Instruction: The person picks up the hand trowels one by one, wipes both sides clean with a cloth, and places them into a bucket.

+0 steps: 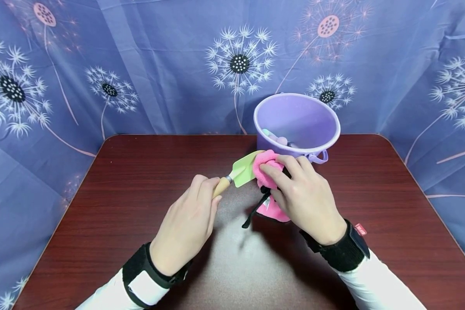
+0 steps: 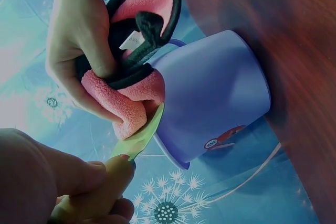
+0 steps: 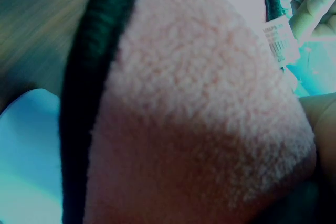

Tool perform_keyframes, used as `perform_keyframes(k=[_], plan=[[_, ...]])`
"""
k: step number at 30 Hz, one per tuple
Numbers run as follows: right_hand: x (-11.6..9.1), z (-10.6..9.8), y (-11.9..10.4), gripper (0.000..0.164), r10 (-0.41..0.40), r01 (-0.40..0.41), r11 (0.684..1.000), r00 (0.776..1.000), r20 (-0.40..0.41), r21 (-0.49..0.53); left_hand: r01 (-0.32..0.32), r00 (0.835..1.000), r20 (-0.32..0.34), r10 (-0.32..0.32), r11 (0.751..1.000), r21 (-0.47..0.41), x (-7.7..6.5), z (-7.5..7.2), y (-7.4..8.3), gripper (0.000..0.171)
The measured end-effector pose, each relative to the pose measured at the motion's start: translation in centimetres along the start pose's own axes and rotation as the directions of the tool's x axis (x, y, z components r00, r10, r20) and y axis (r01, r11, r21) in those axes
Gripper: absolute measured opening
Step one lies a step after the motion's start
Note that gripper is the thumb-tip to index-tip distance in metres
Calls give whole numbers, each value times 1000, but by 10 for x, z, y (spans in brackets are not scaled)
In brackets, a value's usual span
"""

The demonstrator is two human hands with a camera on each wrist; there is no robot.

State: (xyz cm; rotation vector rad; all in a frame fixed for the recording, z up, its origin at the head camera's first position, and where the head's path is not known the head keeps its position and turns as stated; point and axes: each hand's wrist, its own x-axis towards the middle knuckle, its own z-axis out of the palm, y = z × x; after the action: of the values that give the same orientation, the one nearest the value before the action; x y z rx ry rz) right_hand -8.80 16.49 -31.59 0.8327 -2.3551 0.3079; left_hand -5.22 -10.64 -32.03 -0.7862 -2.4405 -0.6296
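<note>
My left hand (image 1: pixel 187 217) grips the wooden handle (image 1: pixel 221 187) of a small trowel with a light green blade (image 1: pixel 243 168). A pink fleecy cloth (image 1: pixel 266 170) with black edging and a black loop is bunched in my right hand (image 1: pixel 304 196), its lower end hanging down. The cloth lies against the blade's tip and covers it, as the left wrist view also shows. In the right wrist view the cloth (image 3: pixel 205 98) fills most of the picture, a white label (image 3: pixel 281 40) at its edge.
Just behind the hands stands a purple bucket (image 1: pixel 261 142) with several small pastel things (image 1: pixel 277 138) inside. Both are at the back of a dark reddish-brown wooden table (image 1: pixel 151 159). A blue curtain (image 1: pixel 170 64) with dandelion prints hangs around the table.
</note>
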Motion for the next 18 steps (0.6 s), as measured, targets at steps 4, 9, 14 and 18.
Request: perform_keyframes(k=[4,9,14,18], plan=[[0,0,0,43,21,-21,1000,1000,-19,-4,-2,1000,-7,2,1000,-3,0,0,0,29],[-1,-1,0,44,48,-49,999,998,-31,-18,6,1000,-10,-6,1000,-3,0,0,1,29],[0,0,0,45,66,-66,998,997,-47,-18,13,1000,-13,-13,1000,-11,1,-1,2,29],[-1,1,-1,45,71,-72,997,997,-38,-22,16,1000,-17,-16,1000,-16,1,-1,2,29]])
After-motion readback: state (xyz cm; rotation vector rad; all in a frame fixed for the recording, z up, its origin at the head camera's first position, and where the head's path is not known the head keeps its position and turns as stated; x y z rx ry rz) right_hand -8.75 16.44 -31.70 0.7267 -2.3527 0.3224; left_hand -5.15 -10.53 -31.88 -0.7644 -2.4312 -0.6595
